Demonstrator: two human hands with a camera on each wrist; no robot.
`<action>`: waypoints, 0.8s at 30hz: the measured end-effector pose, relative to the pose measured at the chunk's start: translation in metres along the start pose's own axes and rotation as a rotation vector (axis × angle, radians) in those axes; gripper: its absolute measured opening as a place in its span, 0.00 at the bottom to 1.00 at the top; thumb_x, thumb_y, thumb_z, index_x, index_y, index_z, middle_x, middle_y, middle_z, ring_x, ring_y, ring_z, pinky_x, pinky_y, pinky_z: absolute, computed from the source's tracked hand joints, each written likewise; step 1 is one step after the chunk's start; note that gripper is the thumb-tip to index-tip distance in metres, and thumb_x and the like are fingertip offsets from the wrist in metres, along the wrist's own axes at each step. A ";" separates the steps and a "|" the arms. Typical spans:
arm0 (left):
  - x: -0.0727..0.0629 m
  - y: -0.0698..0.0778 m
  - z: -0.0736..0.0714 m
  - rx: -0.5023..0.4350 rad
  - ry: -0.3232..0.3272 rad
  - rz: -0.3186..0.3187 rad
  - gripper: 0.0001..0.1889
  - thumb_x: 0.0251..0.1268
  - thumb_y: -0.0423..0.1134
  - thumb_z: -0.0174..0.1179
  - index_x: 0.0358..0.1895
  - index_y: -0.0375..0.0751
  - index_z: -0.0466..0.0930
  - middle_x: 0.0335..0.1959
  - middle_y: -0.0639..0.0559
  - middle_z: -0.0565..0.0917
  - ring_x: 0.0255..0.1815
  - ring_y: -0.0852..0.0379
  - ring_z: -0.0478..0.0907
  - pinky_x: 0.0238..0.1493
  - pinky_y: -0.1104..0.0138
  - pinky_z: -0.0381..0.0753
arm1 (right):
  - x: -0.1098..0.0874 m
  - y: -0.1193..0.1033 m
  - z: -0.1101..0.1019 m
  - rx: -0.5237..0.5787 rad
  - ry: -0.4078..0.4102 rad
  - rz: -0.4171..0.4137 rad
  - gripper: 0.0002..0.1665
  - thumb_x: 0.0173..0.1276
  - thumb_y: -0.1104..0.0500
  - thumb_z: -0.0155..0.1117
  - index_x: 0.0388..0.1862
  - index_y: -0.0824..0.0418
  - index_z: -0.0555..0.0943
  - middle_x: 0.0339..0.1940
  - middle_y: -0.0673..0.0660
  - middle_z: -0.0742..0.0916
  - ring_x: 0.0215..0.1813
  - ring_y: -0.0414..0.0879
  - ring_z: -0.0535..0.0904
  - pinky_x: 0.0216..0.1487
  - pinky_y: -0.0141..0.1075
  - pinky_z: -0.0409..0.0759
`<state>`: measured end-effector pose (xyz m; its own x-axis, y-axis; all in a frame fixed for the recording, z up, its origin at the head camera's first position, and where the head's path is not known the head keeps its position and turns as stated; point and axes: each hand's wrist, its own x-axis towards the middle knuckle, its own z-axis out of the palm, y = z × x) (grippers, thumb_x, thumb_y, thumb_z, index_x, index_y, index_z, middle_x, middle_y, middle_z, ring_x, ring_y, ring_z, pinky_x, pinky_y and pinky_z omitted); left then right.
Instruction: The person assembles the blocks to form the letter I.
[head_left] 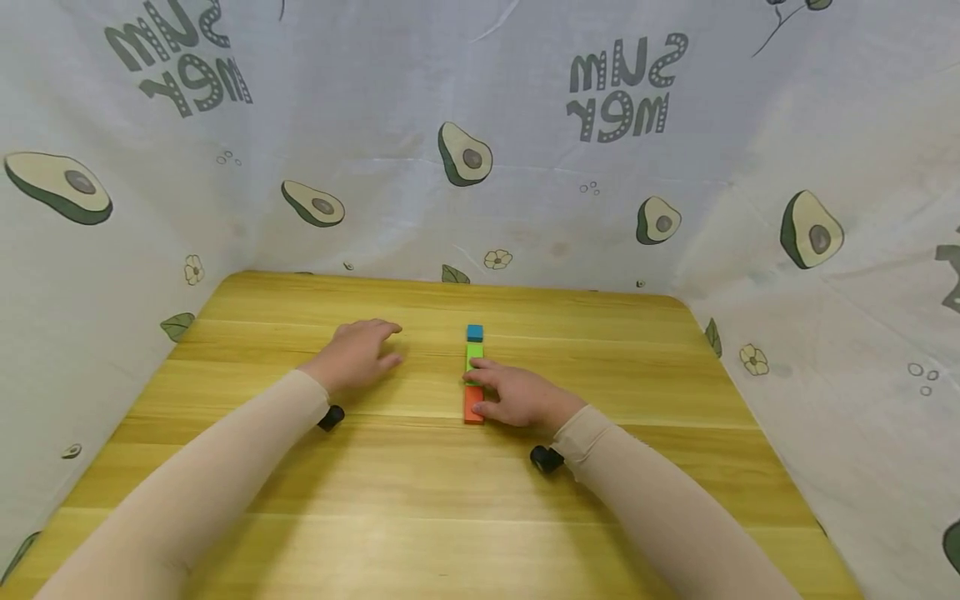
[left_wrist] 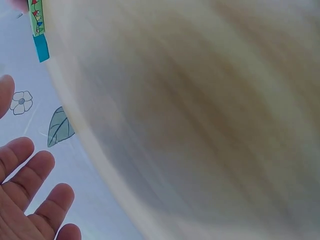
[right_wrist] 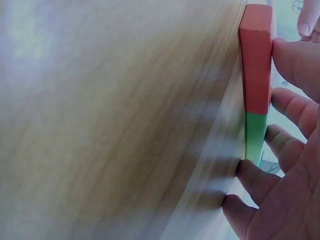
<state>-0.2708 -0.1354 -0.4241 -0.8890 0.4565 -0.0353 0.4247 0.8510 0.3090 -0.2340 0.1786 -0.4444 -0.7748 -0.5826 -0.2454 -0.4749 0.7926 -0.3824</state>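
Observation:
A blue block, a green block and a red block lie in a straight line on the wooden table. My right hand is over the line from the right, its fingers loosely spread. In the right wrist view, its thumb and fingertips touch or nearly touch the upper faces of the red block and the green block. To the left of the line hovers my left hand, holding nothing. The left wrist view shows a colourful printed side on the green block.
The wooden table ends at a far edge with rounded corners. A white cloth printed with avocados hangs behind it and along both sides. A small black wrist camera sits under the right wrist, another black wrist camera under the left.

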 end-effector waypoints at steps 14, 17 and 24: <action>-0.017 -0.009 -0.001 -0.026 0.000 -0.011 0.32 0.79 0.52 0.61 0.78 0.40 0.69 0.78 0.40 0.72 0.81 0.36 0.65 0.79 0.35 0.60 | 0.000 -0.004 -0.005 -0.008 0.000 -0.012 0.36 0.80 0.45 0.61 0.82 0.54 0.70 0.87 0.55 0.63 0.84 0.58 0.65 0.83 0.52 0.66; -0.019 -0.010 -0.001 -0.020 0.004 -0.006 0.32 0.79 0.52 0.62 0.78 0.40 0.69 0.78 0.40 0.72 0.81 0.36 0.65 0.78 0.35 0.60 | 0.000 -0.004 -0.004 -0.021 -0.001 -0.009 0.36 0.80 0.44 0.61 0.82 0.54 0.69 0.88 0.54 0.63 0.84 0.57 0.64 0.83 0.51 0.65; -0.019 -0.011 -0.002 -0.016 0.002 -0.003 0.32 0.79 0.52 0.61 0.77 0.39 0.70 0.77 0.40 0.73 0.80 0.36 0.66 0.78 0.35 0.61 | -0.002 -0.004 -0.003 -0.017 -0.004 -0.012 0.38 0.81 0.45 0.61 0.83 0.55 0.67 0.88 0.53 0.62 0.86 0.56 0.62 0.84 0.51 0.63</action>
<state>-0.2587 -0.1542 -0.4253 -0.8908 0.4532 -0.0341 0.4192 0.8482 0.3237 -0.2321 0.1766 -0.4393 -0.7673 -0.5931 -0.2438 -0.4914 0.7882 -0.3706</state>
